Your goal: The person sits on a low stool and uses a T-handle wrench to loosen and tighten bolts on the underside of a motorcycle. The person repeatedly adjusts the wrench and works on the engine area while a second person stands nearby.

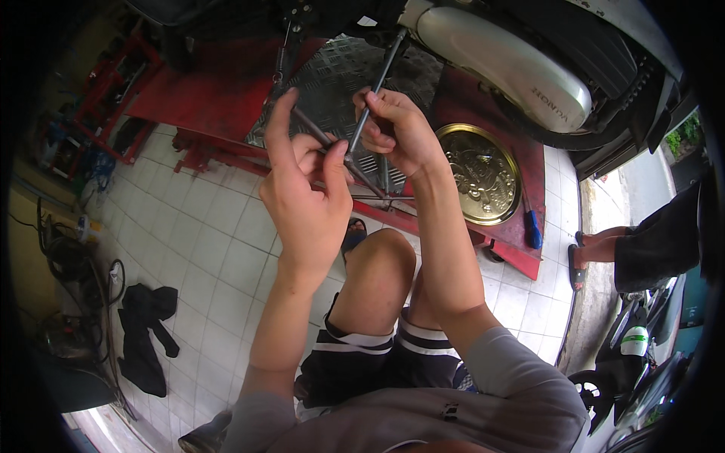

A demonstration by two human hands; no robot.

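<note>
A grey metal Y-shaped socket wrench (361, 130) is in both my hands, one long leg reaching up to the scooter beside its silver engine cover (506, 64). My right hand (396, 128) is closed round that leg, thumb and index finger pinching the rod. My left hand (306, 177) has its thumb at the hub where the legs meet. Its index finger stretches upward, while the other fingers curl behind another leg. The socket end at the scooter is partly hidden, so what it sits on cannot be made out.
A red lift table (204, 83) with a tread-plate (340, 64) lies under the scooter. On it rest an embossed brass-coloured round tray (479, 174) and a blue-handled screwdriver (534, 229). Black cloth (145, 332) lies on the tiled floor. A person's legs (604, 249) and motorbikes (627, 362) are at right.
</note>
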